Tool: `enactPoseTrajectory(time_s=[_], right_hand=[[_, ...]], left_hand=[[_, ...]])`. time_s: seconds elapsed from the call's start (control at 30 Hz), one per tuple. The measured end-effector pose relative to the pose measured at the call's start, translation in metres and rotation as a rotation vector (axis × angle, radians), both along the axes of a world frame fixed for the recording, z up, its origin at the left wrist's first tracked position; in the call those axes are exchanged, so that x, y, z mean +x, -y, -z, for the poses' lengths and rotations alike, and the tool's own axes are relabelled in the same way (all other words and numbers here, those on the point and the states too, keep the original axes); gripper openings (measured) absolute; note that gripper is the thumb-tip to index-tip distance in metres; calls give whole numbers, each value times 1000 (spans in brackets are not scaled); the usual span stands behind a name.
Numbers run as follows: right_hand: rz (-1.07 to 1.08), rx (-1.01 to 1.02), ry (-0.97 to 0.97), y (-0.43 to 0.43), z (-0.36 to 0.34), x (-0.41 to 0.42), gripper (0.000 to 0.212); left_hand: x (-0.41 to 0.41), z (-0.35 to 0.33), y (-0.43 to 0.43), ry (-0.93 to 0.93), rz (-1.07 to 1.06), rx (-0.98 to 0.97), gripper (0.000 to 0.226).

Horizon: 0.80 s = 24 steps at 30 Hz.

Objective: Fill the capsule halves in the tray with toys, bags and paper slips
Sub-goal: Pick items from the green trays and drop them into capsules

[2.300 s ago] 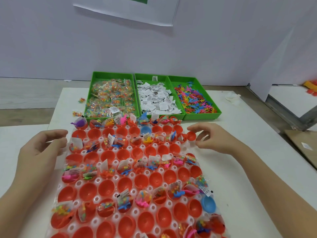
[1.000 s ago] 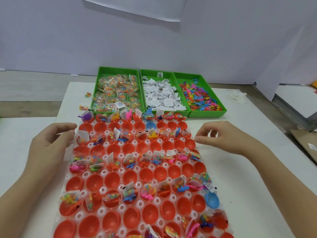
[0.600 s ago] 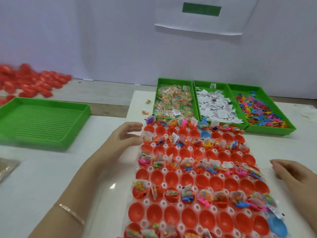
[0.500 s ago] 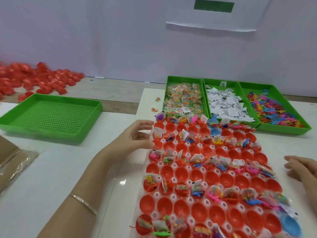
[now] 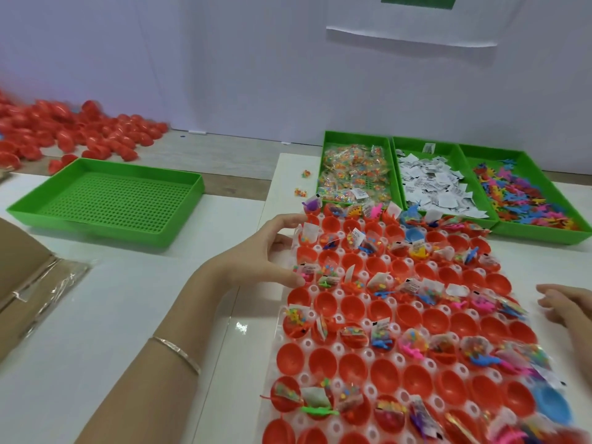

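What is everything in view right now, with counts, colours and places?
capsule tray: one, clear, centre table
red capsule halves: many, red, in tray, some filled
blue capsule halves: two, blue, in tray
bins: three, green, behind tray
bags: many, clear, left bin
paper slips: many, white, middle bin
toys: many, mixed colours, right bin
mesh tray: one, green, left
loose capsule halves: pile, red, far left
cardboard box: one, brown, left edge
bracelet: one, silver, left wrist
left hand: at tray's left edge
right hand: beside tray's right edge
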State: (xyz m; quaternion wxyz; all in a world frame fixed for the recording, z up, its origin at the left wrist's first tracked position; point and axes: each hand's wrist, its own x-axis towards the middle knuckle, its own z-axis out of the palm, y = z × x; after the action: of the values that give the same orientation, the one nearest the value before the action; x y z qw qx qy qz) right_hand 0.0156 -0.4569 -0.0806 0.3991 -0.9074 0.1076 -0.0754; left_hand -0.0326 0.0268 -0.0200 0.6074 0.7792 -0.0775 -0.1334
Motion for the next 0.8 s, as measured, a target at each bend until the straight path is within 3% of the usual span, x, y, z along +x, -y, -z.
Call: enactPoseTrajectory(time_s=[0.23, 0.33, 0.53, 0.8], right_hand=[[-22, 108, 46, -3, -5, -7, 15], [-16, 148, 49, -7, -7, -11, 15], [29, 176, 46, -6, -11, -17, 42], [19, 179, 48, 11, 1, -15, 56]], left_hand=[[1, -1, 1, 6, 9, -23, 95], [2, -3, 11, -17, -54, -61, 86], [8, 5, 44, 57, -485, -119, 68], [6, 7, 48, 83, -493, -15, 81]])
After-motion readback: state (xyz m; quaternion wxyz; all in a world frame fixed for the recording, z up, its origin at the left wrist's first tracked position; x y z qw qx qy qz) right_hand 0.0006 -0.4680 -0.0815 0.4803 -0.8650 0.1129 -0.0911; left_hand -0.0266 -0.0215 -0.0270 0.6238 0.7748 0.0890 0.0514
